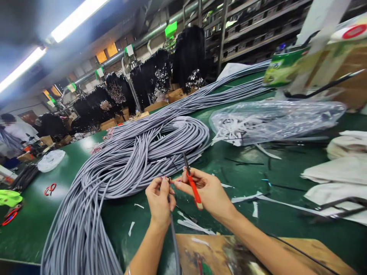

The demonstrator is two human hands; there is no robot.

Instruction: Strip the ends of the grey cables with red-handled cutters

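Note:
My left hand point(159, 198) is closed around the end of a grey cable point(174, 244), which hangs down from it toward the bottom of the view. My right hand point(210, 191) is closed on a red-handled tool point(194, 187) with a dark narrow tip pointing up; its exact kind is unclear. The thumb and index finger of that hand pinch close to the cable's end, touching or almost touching the left fingertips. Small coloured wires seem to show there, mostly hidden by fingers. Just behind both hands lies a large coil of grey cables point(137, 152).
The green table point(229, 168) carries white strip scraps point(195, 225), a plastic bag of white strips point(275, 120) and white gloves point(338, 172). A stained board point(206, 252) lies in front. Red scissors point(50, 189) rest at left. Far left, a person point(20, 130) stands.

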